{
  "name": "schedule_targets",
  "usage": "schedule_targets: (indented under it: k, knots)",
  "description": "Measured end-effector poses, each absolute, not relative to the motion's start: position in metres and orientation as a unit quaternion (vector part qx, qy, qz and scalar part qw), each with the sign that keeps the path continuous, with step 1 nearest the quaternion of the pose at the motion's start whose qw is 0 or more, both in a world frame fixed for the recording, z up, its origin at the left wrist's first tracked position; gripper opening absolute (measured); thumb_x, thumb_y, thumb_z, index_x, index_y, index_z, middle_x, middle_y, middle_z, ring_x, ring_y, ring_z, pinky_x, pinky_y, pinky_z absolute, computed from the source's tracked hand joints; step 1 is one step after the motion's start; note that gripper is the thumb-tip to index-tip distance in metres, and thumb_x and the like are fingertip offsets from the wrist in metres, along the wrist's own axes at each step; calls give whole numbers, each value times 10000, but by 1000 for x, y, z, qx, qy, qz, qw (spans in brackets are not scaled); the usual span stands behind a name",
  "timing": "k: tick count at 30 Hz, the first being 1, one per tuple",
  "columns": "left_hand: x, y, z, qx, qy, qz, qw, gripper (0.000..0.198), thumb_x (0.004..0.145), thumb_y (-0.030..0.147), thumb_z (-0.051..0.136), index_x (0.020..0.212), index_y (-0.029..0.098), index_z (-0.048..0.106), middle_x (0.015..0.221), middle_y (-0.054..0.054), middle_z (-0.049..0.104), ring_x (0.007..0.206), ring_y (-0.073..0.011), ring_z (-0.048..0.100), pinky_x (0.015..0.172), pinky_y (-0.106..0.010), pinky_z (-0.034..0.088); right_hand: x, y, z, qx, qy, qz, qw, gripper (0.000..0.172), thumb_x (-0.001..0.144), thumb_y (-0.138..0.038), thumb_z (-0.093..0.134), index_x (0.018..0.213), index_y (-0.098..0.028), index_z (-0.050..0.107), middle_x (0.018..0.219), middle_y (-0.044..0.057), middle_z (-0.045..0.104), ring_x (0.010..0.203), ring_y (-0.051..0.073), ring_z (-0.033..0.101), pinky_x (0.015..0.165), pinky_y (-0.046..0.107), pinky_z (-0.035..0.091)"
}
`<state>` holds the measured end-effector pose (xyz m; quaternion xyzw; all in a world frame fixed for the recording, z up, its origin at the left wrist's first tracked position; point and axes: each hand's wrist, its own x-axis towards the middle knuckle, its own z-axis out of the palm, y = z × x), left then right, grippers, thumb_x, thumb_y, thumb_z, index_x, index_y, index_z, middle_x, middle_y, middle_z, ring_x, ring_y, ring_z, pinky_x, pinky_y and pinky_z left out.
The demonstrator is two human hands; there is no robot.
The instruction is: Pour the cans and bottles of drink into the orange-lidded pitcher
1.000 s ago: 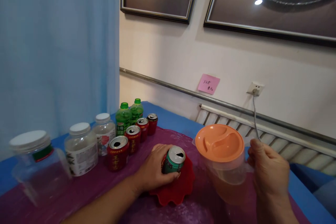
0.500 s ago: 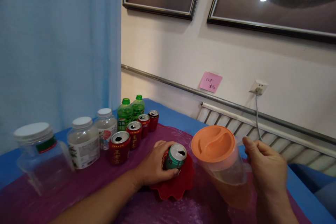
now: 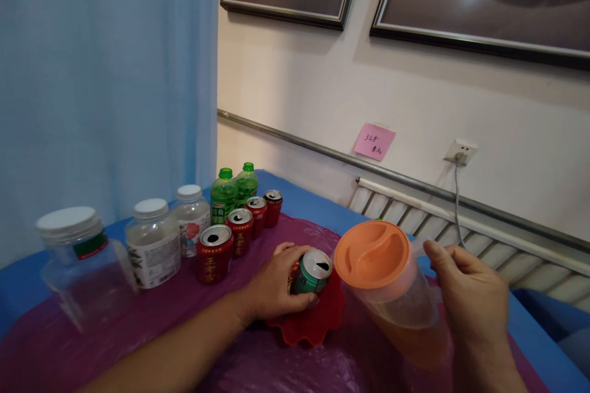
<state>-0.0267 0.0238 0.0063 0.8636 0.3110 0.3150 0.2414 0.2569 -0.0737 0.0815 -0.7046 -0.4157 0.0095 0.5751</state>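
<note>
My left hand (image 3: 281,282) is wrapped round a green and red drink can (image 3: 310,279) with an opened top. The can leans a little to the right, above a red scalloped dish (image 3: 306,325); whether it touches the dish is hidden. My right hand (image 3: 470,295) grips the handle of a clear plastic jug (image 3: 405,313) with an orange lid (image 3: 373,255). Tilted toward the can, the jug has pale liquid in its lower part. Its lid edge is close beside the can's top, and no stream of liquid shows.
Several opened red cans (image 3: 214,258) stand in a row on the purple plastic sheet (image 3: 258,368). Behind them are two green bottles (image 3: 224,196) and clear jars with white lids (image 3: 152,245). A radiator (image 3: 507,236) runs along the wall, beneath a socket with a plugged cable (image 3: 460,152).
The jug has come closer to the can and tilts slightly more to the left. The can leans a bit more to the right. The whole view has shifted slightly.
</note>
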Motion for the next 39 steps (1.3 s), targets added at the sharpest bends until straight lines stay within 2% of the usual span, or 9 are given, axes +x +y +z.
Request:
schedule_targets:
  k: [4,17,28,34,39]
  knots:
    - [-27,22,9,857,319,315,255,656,615,294,771,1242,246,585,1216,-40,673,1165,-298,560,1131,-472,339,254,-74,83,-706,-417,11,572,519,744,-665,690,566,-197,554,551,-48,375,579,133,386,539,260,308]
    - [-26,22,11,866,297,299,268,630,619,291,787,1218,255,596,1194,-25,684,1115,-282,584,1160,-476,279,254,-74,80,-718,-420,-2,554,522,714,-703,691,600,-199,619,524,-43,416,573,148,427,527,267,313]
    - [-25,23,8,872,305,289,253,575,643,313,784,1189,257,614,1156,-30,694,1084,-265,604,1162,-488,261,251,-81,82,-729,-437,-40,525,521,777,-652,657,537,-209,519,525,-48,343,543,130,355,501,272,262]
    - [-25,22,8,873,296,289,259,587,649,322,780,1206,266,607,1188,-23,691,1108,-264,607,1155,-473,271,253,-82,79,-733,-444,-34,515,526,771,-681,656,576,-201,565,552,-42,372,578,142,387,520,269,301]
    - [-25,22,7,874,287,287,266,584,641,333,783,1195,270,611,1169,-18,697,1096,-270,618,1151,-475,282,253,-82,78,-743,-435,-21,509,545,753,-709,654,569,-208,541,555,-45,357,590,142,375,534,277,288]
